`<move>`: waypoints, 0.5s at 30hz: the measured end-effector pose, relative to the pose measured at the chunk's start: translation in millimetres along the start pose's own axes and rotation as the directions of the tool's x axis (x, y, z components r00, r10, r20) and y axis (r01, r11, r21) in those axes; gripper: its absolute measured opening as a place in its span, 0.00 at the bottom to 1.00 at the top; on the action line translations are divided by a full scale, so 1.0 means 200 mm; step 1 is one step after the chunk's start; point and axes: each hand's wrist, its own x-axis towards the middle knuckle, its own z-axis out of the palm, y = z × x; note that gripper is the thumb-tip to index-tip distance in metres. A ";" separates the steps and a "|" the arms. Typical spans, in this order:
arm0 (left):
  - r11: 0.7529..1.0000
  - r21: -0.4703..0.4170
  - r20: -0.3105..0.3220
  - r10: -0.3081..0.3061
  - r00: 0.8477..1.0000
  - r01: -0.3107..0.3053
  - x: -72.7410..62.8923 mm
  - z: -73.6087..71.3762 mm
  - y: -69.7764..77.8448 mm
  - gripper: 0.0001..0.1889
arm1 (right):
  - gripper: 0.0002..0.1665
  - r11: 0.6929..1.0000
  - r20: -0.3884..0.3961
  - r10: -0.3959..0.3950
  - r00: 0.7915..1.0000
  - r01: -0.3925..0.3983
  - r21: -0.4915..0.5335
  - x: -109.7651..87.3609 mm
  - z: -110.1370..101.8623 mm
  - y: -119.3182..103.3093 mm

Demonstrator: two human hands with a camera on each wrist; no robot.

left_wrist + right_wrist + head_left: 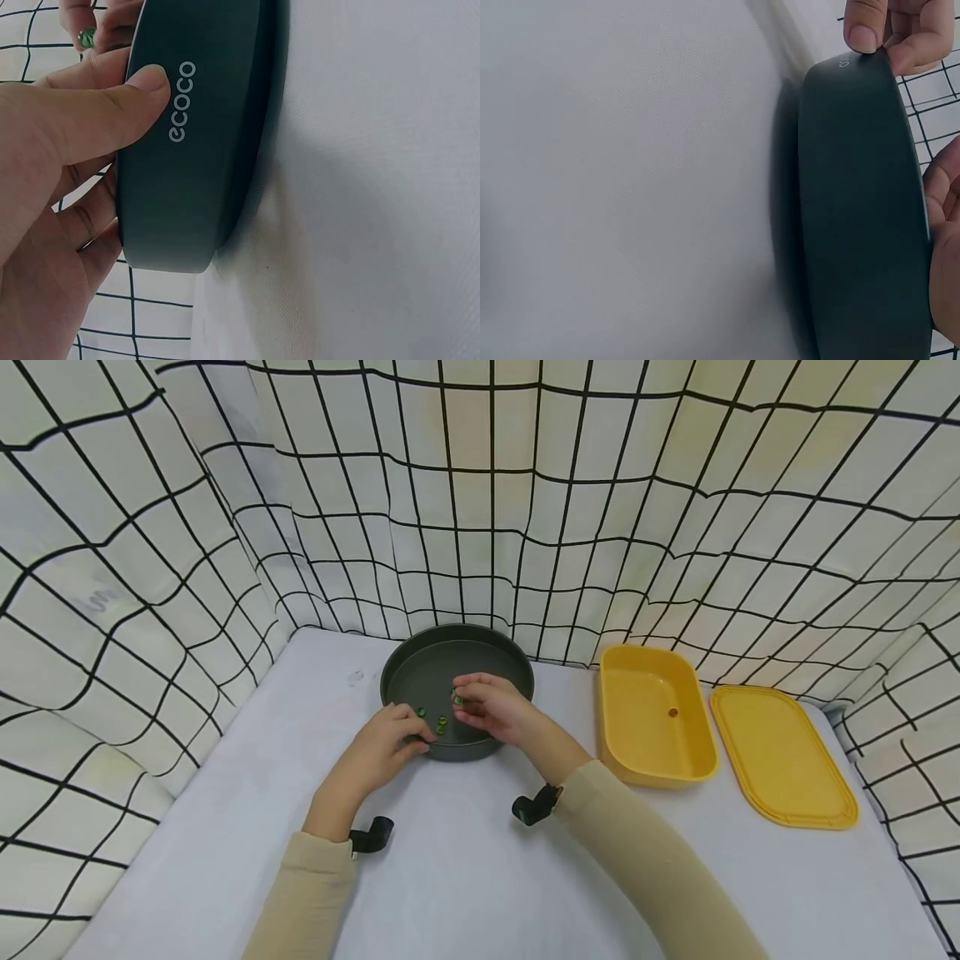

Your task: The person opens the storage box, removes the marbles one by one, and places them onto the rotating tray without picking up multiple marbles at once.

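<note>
A dark green round tray (457,664) with a raised wall stands on the table, marked "ecoco" on its outside (202,135). My left hand (382,745) grips its near-left rim, thumb (146,86) against the outer wall and the other fingers over the inside. Several small green glass beads (441,727) lie on the tray floor beside those fingers. Over the tray's right part, my right hand (498,708) pinches a small green bead (86,37) between its fingertips. In the right wrist view the tray wall hides most of the right fingers.
Right of the tray stands a yellow box (652,764) with one small orange-brown bead (672,712) inside. A yellow lid (787,760) lies flat beyond it. Black grid netting (491,468) encloses the white table (465,860) at the back and sides.
</note>
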 end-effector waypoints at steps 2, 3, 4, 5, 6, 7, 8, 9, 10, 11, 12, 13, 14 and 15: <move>1.000 0.001 -0.002 0.003 1.000 -0.003 0.00 0.00 0.00 0.07 | 0.24 1.000 -0.004 0.010 1.000 -0.010 -0.006 0.01 0.00 0.00; 1.000 0.002 -0.004 0.006 1.000 -0.006 0.00 0.00 0.00 0.07 | 0.24 1.000 -0.005 0.016 1.000 -0.016 -0.011 0.02 0.00 0.01; 1.000 0.005 -0.005 0.007 1.000 -0.007 0.00 0.00 0.00 0.07 | 0.23 1.000 -0.007 0.022 1.000 -0.022 -0.017 0.03 0.00 0.01; 1.000 0.007 -0.006 0.007 1.000 -0.007 0.00 0.00 0.00 0.07 | 0.23 0.999 -0.005 0.027 1.000 -0.027 -0.019 0.03 -0.01 0.01; 1.000 0.009 -0.006 0.007 1.000 -0.007 0.00 0.00 0.00 0.07 | 0.23 0.999 -0.004 0.031 1.000 -0.031 -0.023 0.04 -0.01 0.01; 1.000 0.011 -0.005 0.005 1.000 -0.005 0.00 0.00 0.00 0.07 | 0.23 0.999 -0.001 0.035 0.999 -0.035 -0.027 0.04 -0.01 0.01; 1.000 0.013 -0.004 0.003 1.000 -0.003 0.00 0.00 0.00 0.07 | 0.23 0.999 0.001 0.039 0.999 -0.039 -0.028 0.05 -0.01 0.01; 1.000 0.014 -0.004 0.001 1.000 -0.001 0.00 0.00 0.00 0.07 | 0.23 0.999 0.002 0.042 0.999 -0.042 -0.027 0.05 -0.01 0.01; 1.000 0.015 -0.002 -0.001 1.000 0.001 0.00 0.01 -0.01 0.07 | 0.24 0.999 0.001 0.045 0.999 -0.045 -0.026 0.06 -0.01 0.01; 1.000 0.013 -0.001 -0.002 1.000 0.002 0.00 0.01 -0.01 0.07 | 0.25 0.999 -0.002 0.047 0.999 -0.047 -0.022 0.06 -0.01 0.01; 1.000 0.013 0.001 -0.004 1.000 0.004 0.00 0.01 -0.01 0.07 | 0.25 0.999 -0.009 0.050 0.999 -0.050 -0.019 0.06 -0.01 0.01; 1.000 0.013 0.002 -0.007 1.000 0.007 0.00 0.01 -0.01 0.07 | 0.25 0.998 -0.017 0.052 0.998 -0.053 -0.017 0.06 0.00 0.01; 1.000 0.013 0.003 -0.010 1.000 0.010 0.00 0.01 -0.01 0.07 | 0.24 0.998 -0.026 0.056 0.998 -0.056 -0.017 0.05 0.00 0.01; 1.000 0.014 0.004 -0.012 1.000 0.012 0.00 0.01 -0.01 0.07 | 0.24 0.998 -0.035 0.058 0.998 -0.059 -0.018 0.05 0.00 0.01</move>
